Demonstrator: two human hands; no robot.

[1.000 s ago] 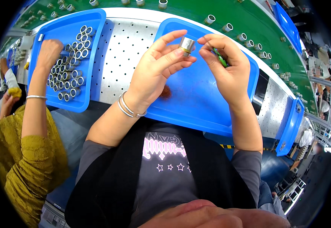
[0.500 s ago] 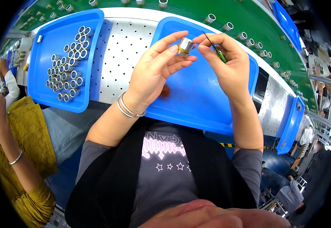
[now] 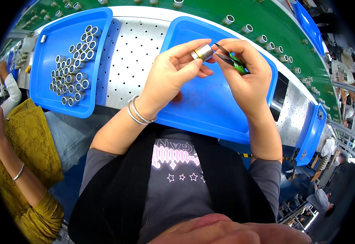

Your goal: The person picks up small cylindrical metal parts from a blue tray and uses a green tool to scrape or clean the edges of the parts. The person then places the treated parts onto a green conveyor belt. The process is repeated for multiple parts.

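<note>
Over the middle tray, my left hand (image 3: 167,77) pinches a short, shiny metal sleeve (image 3: 204,52) between thumb and fingers. A yellowish band shows round the sleeve's left end. My right hand (image 3: 250,81) grips green-handled snips (image 3: 237,64), their two dark blades spread apart and pointing up-left, close to the sleeve's right end. Right fingertips are beside that end; whether they touch it I cannot tell. Beneath both hands lies a blue tray (image 3: 214,118) with a reddish-brown patch of residue (image 3: 178,97) on its bottom.
To the left, another blue tray (image 3: 43,57) holds several metal sleeves (image 3: 73,75) in a cluster. A perforated metal surface (image 3: 132,49) lies between the trays. Beyond runs a green belt (image 3: 202,12) carrying more sleeves. A person in a mustard top (image 3: 31,138) sits close at left.
The sleeve has tipped from nearly upright to lying more sideways and shifted slightly right. The snips have turned in my right hand, and both blades now show apart. Sleeves on the belt shifted slightly right.
</note>
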